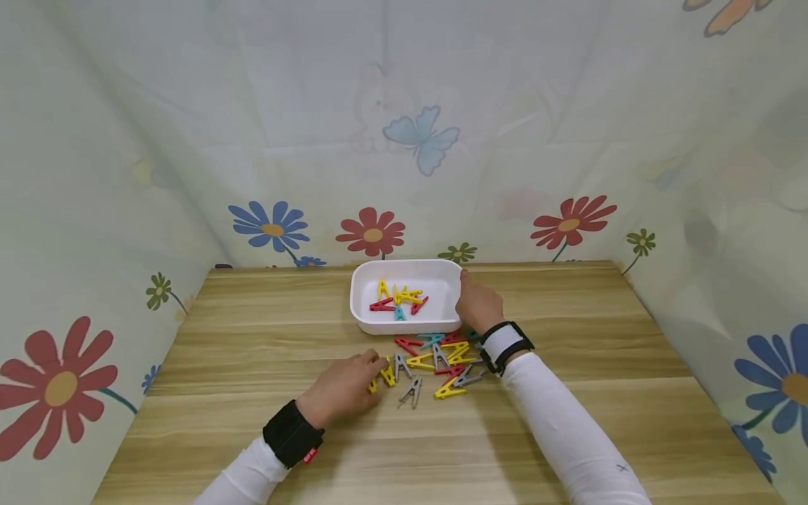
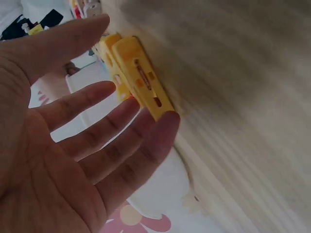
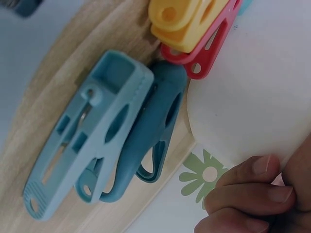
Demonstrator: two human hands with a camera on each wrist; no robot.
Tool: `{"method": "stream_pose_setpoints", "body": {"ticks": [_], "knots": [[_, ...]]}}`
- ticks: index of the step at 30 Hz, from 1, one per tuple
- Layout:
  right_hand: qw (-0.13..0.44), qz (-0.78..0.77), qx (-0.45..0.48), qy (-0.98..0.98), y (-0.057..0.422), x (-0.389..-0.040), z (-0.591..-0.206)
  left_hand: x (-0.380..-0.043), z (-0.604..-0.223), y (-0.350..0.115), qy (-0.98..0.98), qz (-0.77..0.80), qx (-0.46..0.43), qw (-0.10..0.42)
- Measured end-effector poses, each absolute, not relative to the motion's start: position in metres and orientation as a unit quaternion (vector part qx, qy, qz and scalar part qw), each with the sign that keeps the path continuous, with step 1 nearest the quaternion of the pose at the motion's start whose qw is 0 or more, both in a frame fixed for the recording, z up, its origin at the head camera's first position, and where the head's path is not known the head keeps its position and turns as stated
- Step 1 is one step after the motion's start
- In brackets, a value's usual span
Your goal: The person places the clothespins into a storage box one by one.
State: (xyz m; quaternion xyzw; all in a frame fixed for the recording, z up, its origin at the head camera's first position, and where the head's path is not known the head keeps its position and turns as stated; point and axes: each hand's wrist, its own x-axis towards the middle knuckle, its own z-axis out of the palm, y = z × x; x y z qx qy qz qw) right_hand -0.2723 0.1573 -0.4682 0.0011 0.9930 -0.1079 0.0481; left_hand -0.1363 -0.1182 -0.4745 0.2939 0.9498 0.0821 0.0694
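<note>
A white plastic box stands toward the back of the table, with several yellow, red and teal clothespins inside. My right hand grips the box's right end; in the right wrist view its fingers are curled at the box's edge. My left hand is low over the table beside two yellow clothespins. Seen from the left wrist, its fingers are spread and loosely bent, with fingertips close to a yellow clothespin; whether they touch cannot be told.
In front of the box lies a loose pile of red, yellow, grey and teal clothespins. Two teal clothespins lie near my right wrist. The wooden table is backed by a flower-printed cloth.
</note>
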Motion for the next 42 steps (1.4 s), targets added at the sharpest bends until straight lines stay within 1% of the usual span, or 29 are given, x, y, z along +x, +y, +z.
{"method": "stream_pose_setpoints", "body": {"ticks": [7, 13, 19, 26, 28, 33, 36, 42], "knots": [[0.055, -0.106, 0.005, 0.993, 0.156, -0.271, -0.468, -0.138, -0.487, -0.125, 0.942, 0.093, 0.322, 0.020], [0.063, -0.107, 0.005, 0.992, 0.156, -0.271, -0.466, -0.138, -0.488, -0.126, 0.937, 0.095, 0.336, 0.014], [0.067, -0.104, 0.006, 0.992, 0.157, -0.270, -0.466, -0.141, -0.471, -0.124, 0.942, 0.105, 0.317, 0.038], [0.064, -0.106, 0.005, 0.992, 0.158, -0.270, -0.467, -0.150, -0.440, -0.122, 0.947, 0.130, 0.292, 0.025], [0.060, -0.106, 0.005, 0.993, 0.158, -0.270, -0.468, -0.154, -0.431, -0.121, 0.948, 0.133, 0.291, 0.010], [0.055, -0.105, 0.005, 0.993, 0.157, -0.270, -0.469, -0.168, -0.412, -0.119, 0.945, 0.131, 0.295, -0.053], [0.054, -0.105, 0.004, 0.993, 0.157, -0.269, -0.469, -0.178, -0.404, -0.117, 0.942, 0.144, 0.292, -0.083], [0.050, -0.106, 0.006, 0.993, 0.157, -0.269, -0.470, -0.202, -0.399, -0.108, 0.939, 0.171, 0.279, -0.104]]}}
